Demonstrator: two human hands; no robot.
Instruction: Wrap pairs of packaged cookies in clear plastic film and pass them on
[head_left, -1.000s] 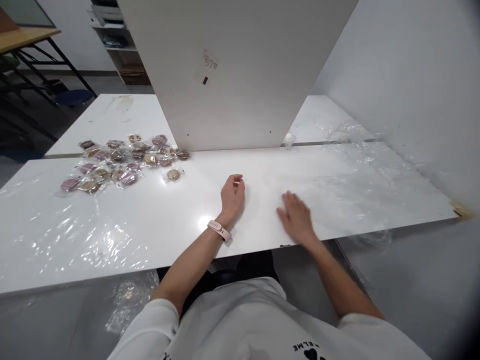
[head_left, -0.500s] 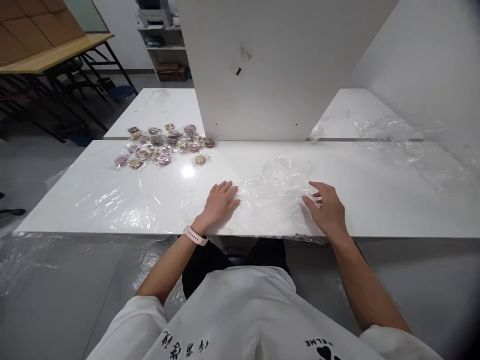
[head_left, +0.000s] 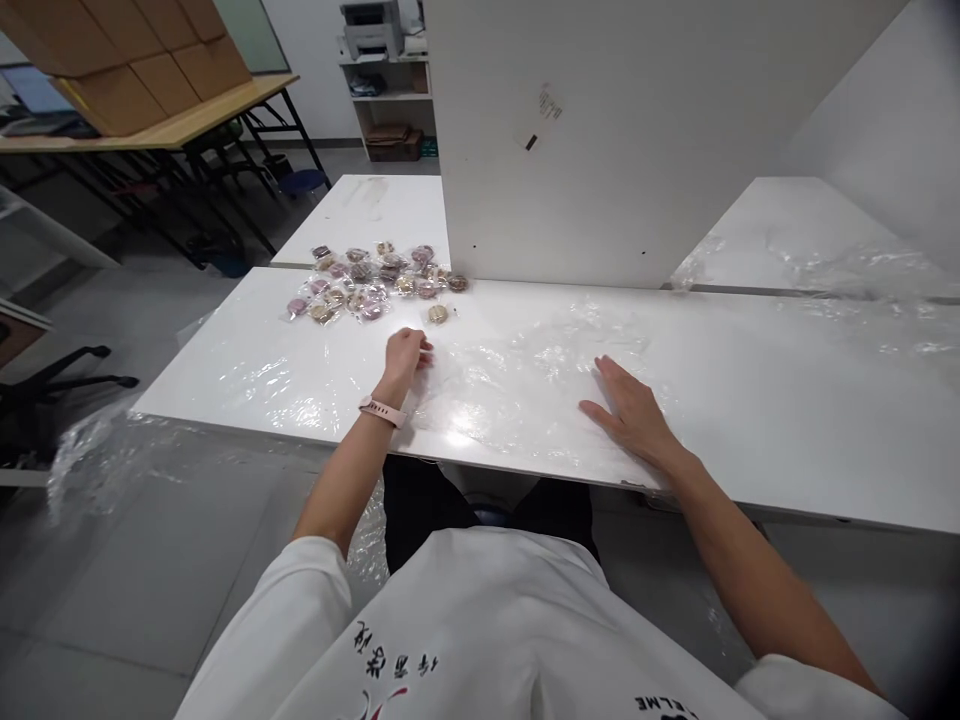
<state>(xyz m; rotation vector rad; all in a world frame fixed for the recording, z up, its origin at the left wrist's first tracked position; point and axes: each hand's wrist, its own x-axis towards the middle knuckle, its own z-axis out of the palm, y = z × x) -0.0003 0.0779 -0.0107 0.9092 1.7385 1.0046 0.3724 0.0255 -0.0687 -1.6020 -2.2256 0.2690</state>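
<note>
A crumpled sheet of clear plastic film lies spread over the white table before me. My left hand, with a pink watch band on its wrist, is at the film's left side, fingers curled and closed on its edge; the fingertips are partly hidden. On the film's right part rests my right hand, open, fingers stretched out and thumb apart. Just beyond my left hand is a single wrapped round cake. Farther back on the left lies a loose pile of small wrapped cakes, purple, brown and tan.
A tall white panel stands at the table's back edge. More clear film lies at the right rear, and some hangs off the left front. Cardboard boxes sit on a wooden table behind; a printer stands on a shelf.
My left hand has moved away from me and to the left, its fingers curling, and the film spreads farther left. My right hand has flattened onto the film. The view has turned left.
</note>
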